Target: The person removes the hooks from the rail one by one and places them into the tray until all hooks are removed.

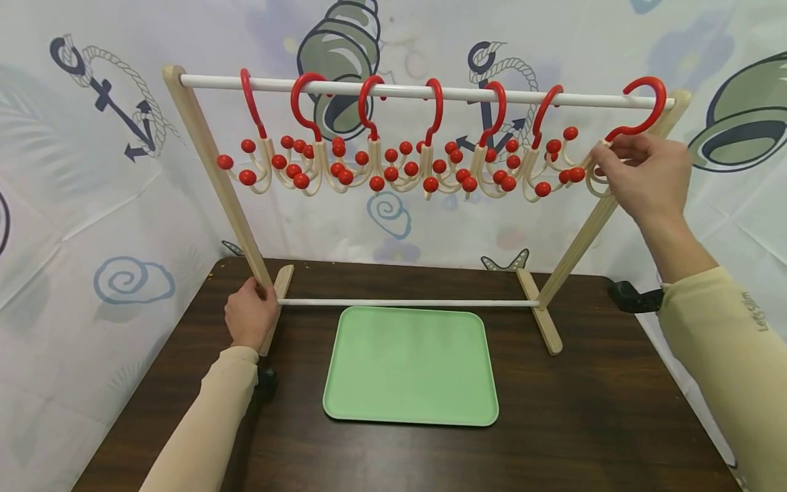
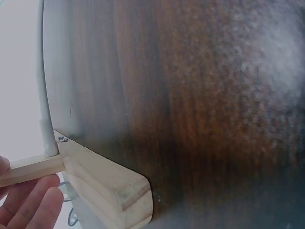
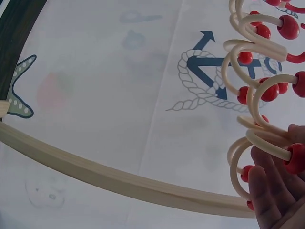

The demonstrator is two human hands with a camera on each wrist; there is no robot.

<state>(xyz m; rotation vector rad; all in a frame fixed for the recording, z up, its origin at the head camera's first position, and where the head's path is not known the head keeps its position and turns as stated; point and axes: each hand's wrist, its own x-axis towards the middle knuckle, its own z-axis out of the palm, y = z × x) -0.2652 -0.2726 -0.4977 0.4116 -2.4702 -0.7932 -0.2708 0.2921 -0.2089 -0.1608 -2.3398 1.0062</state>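
My right hand [image 1: 652, 174] pinches the beige stem of a multi-arm hanger [image 1: 654, 109] near the right end of the white top bar [image 1: 399, 91]. Its red hook curves above the bar; whether it rests on it I cannot tell. In the right wrist view, the hanger's curled arms with red ball tips [image 3: 294, 158] surround my fingers [image 3: 267, 191]. Several similar hangers [image 1: 374, 109] hang along the bar to the left. Low on the left, my left hand [image 1: 251, 314] grips the left wooden post [image 1: 215, 160], also seen in the left wrist view as a wooden strip [image 2: 35, 169].
A light green tray [image 1: 410, 365] lies on the dark wooden table [image 1: 399, 458] between the rack's wooden feet [image 1: 547, 328]. A white lower rod [image 1: 406, 303] joins the posts just behind it. Patterned cloth [image 1: 393, 232] covers the walls close behind the rack.
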